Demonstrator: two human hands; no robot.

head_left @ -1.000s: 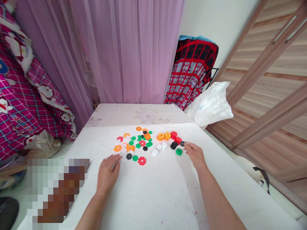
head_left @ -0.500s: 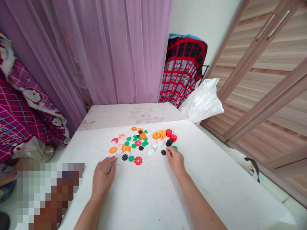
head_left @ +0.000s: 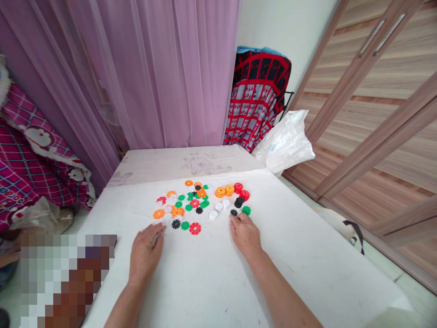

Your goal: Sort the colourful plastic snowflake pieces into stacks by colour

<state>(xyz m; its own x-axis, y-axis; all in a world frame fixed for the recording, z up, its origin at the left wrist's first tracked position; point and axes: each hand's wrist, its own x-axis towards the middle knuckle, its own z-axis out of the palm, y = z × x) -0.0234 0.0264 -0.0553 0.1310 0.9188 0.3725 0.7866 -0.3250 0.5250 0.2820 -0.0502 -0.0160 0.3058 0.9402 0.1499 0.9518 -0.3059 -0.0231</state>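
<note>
While our two bare hands rest on the white cloth-covered table (head_left: pixel 307 255), we see a scatter of small flat plastic flower-shaped discs spread beyond our fingers. Our left hand (head_left: pixel 145 253) lies palm down with its fingers loosely curled, just on the near side of the red flower-shaped disc (head_left: pixel 195 228); something thin and pale shows between its fingertips, though we cannot tell what it is or whether it is truly gripped. Our right hand (head_left: pixel 245 234) lies flat and relaxed to the right of that red disc, holding nothing, its fingertips just short of a small black toothed disc (head_left: pixel 234 212) and a small green toothed disc (head_left: pixel 246 210). Beyond the red disc lies the main scatter of orange, green, white, red and black discs (head_left: pixel 184 202). Farther right of the red disc, past our right fingertips, we see a tighter group: two orange discs (head_left: pixel 224 191), two red ones (head_left: pixel 241 191) and a stacked black one (head_left: pixel 239 202), with a few white discs (head_left: pixel 218 208) between the groups. Far behind the red disc hang pale purple sheer curtains (head_left: pixel 164 73). A crumpled white plastic bag (head_left: pixel 287 146) sits at the table's far right corner, before a red and black patterned blanket (head_left: pixel 257 100).
</note>
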